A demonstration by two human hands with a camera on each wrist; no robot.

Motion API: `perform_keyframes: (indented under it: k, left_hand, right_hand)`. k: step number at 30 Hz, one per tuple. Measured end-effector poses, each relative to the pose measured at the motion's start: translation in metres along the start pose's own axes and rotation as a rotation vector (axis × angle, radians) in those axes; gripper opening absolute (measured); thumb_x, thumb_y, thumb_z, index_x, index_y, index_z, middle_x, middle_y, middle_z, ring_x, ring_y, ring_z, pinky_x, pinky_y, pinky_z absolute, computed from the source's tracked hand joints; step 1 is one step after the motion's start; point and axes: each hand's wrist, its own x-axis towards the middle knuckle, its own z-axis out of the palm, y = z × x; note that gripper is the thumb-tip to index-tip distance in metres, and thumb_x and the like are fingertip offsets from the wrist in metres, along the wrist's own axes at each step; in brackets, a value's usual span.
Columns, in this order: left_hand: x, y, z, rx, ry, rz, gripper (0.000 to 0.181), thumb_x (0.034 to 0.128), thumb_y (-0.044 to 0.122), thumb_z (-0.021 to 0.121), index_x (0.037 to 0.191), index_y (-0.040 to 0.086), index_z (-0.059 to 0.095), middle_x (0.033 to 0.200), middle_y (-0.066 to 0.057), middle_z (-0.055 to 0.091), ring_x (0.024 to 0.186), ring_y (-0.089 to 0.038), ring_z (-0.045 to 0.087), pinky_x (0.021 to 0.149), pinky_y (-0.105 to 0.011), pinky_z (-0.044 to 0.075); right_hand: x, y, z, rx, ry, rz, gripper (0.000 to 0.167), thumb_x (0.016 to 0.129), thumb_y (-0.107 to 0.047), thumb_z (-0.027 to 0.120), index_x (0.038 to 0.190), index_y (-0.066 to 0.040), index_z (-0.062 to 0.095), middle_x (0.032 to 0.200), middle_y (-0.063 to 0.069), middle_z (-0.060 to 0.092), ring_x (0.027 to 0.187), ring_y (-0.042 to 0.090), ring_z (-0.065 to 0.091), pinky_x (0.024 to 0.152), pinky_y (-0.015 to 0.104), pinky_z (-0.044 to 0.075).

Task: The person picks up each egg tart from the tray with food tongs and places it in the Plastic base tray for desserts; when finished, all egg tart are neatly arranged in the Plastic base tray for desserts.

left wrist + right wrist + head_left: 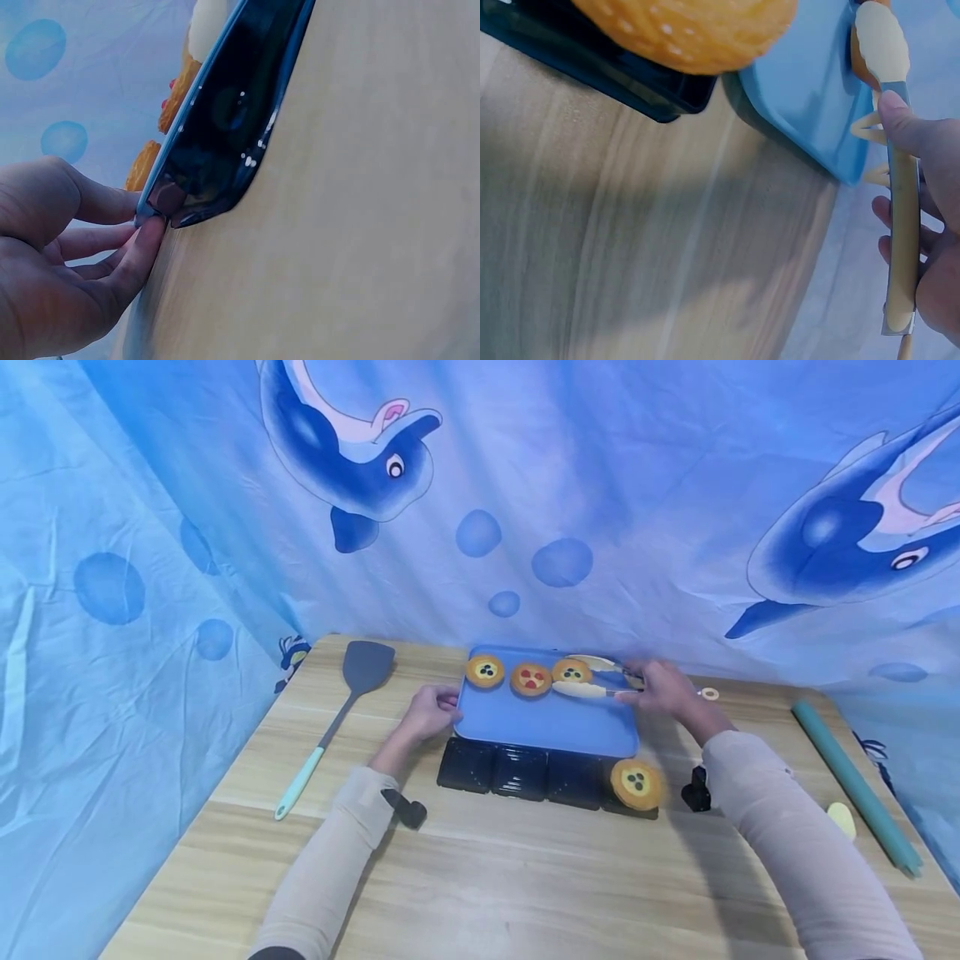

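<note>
My left hand [431, 712] pinches the left edge of a blue tray [547, 722] between thumb and fingers. At the tray's right side, my right hand [663, 689] grips cream-tipped tongs [581, 690]. Their tips stand on either side of a toy tart with dark berries [573, 672]; whether they squeeze it I cannot tell. Left of that tart, on the same tray, are a red-topped tart [531, 680] and another dark-berry tart [485, 672]. One more tart [636, 783] sits in the rightmost compartment of a black compartment tray [520, 774], just in front of the blue tray.
A grey spatula with a mint handle [302, 781] lies on the wooden table [480, 877] at left. On the right are a green rolled-up cylinder [855, 785] and a small pale yellow oval piece [842, 820]. A blue dolphin-print curtain [637, 485] hangs behind the table.
</note>
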Motion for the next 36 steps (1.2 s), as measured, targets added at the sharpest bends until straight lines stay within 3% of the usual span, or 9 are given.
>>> perform_keyframes:
  k: [5, 9, 11, 14, 23, 27, 30, 33, 36]
  left_hand:
    - [0.000, -0.001, 0.000, -0.005, 0.001, 0.009, 0.048, 0.0811, -0.005, 0.068, 0.128, -0.009, 0.058, 0.107, -0.020, 0.064, 0.098, -0.031, 0.063, 0.088, -0.038, 0.055]
    - [0.000, 0.000, 0.001, 0.002, -0.006, 0.019, 0.047, 0.0814, -0.005, 0.068, 0.127, -0.011, 0.059, 0.106, -0.022, 0.066, 0.098, -0.032, 0.063, 0.088, -0.038, 0.055]
    - [0.000, 0.001, 0.001, 0.001, -0.009, 0.017, 0.047, 0.0816, -0.005, 0.068, 0.127, -0.011, 0.059, 0.106, -0.022, 0.066, 0.098, -0.032, 0.063, 0.088, -0.038, 0.055]
    - [0.000, 0.002, 0.002, -0.004, -0.010, 0.014, 0.047, 0.0816, -0.005, 0.068, 0.128, -0.010, 0.058, 0.107, -0.021, 0.065, 0.098, -0.032, 0.063, 0.088, -0.038, 0.055]
    - [-0.005, 0.003, 0.003, -0.037, -0.006, -0.014, 0.050, 0.0818, -0.008, 0.067, 0.131, -0.009, 0.057, 0.109, -0.021, 0.062, 0.100, -0.032, 0.061, 0.089, -0.038, 0.055]
    - [-0.005, 0.002, 0.006, -0.045, -0.017, -0.021, 0.050, 0.0814, -0.008, 0.067, 0.131, -0.009, 0.057, 0.109, -0.021, 0.062, 0.100, -0.032, 0.062, 0.089, -0.037, 0.055]
    - [-0.004, 0.002, 0.006, -0.030, -0.034, -0.013, 0.051, 0.0819, -0.007, 0.067, 0.131, -0.010, 0.056, 0.110, -0.021, 0.062, 0.100, -0.031, 0.062, 0.088, -0.036, 0.055]
    - [-0.003, 0.002, 0.003, -0.014, -0.029, -0.003, 0.050, 0.0821, -0.007, 0.067, 0.131, -0.010, 0.056, 0.110, -0.022, 0.062, 0.101, -0.032, 0.062, 0.089, -0.037, 0.055]
    - [-0.002, 0.003, 0.001, -0.005, -0.017, 0.007, 0.050, 0.0820, -0.008, 0.067, 0.131, -0.012, 0.055, 0.111, -0.023, 0.062, 0.101, -0.034, 0.062, 0.090, -0.039, 0.055]
  right_hand:
    - [-0.001, 0.001, 0.004, -0.010, 0.015, 0.009, 0.070, 0.087, -0.030, 0.076, 0.140, 0.008, 0.049, 0.130, 0.032, 0.056, 0.074, 0.036, 0.061, 0.059, 0.044, 0.050]
    - [-0.004, 0.001, 0.004, 0.009, 0.009, 0.033, 0.072, 0.088, -0.031, 0.076, 0.144, 0.004, 0.046, 0.110, 0.031, 0.064, 0.047, 0.023, 0.039, 0.041, 0.033, 0.036]
    - [-0.006, 0.002, 0.003, 0.007, 0.012, 0.030, 0.072, 0.089, -0.031, 0.074, 0.145, 0.003, 0.045, 0.081, 0.022, 0.064, 0.045, 0.016, 0.033, 0.040, 0.029, 0.032]
    - [-0.007, 0.003, 0.000, 0.005, 0.024, 0.021, 0.068, 0.090, -0.032, 0.073, 0.144, 0.002, 0.048, 0.056, 0.005, 0.043, 0.044, 0.014, 0.032, 0.039, 0.028, 0.029]
    - [-0.018, -0.004, -0.017, -0.025, 0.073, -0.042, 0.064, 0.088, -0.029, 0.077, 0.139, 0.002, 0.054, 0.049, -0.003, 0.031, 0.041, 0.011, 0.027, 0.037, 0.026, 0.026]
    - [-0.036, -0.010, -0.024, -0.039, 0.090, -0.102, 0.063, 0.088, -0.028, 0.077, 0.138, 0.002, 0.055, 0.059, 0.004, 0.050, 0.041, 0.011, 0.029, 0.039, 0.027, 0.029]
    - [-0.052, -0.016, -0.029, -0.047, 0.103, -0.143, 0.064, 0.087, -0.029, 0.078, 0.140, -0.001, 0.055, 0.093, 0.017, 0.070, 0.039, 0.011, 0.031, 0.039, 0.028, 0.032]
    - [-0.066, -0.023, -0.033, -0.058, 0.112, -0.178, 0.064, 0.086, -0.031, 0.078, 0.140, -0.004, 0.055, 0.122, 0.020, 0.066, 0.042, 0.013, 0.042, 0.044, 0.032, 0.041]
    - [-0.081, -0.031, -0.036, -0.065, 0.113, -0.192, 0.065, 0.086, -0.034, 0.078, 0.140, -0.005, 0.056, 0.130, 0.016, 0.063, 0.067, 0.021, 0.062, 0.062, 0.041, 0.052]
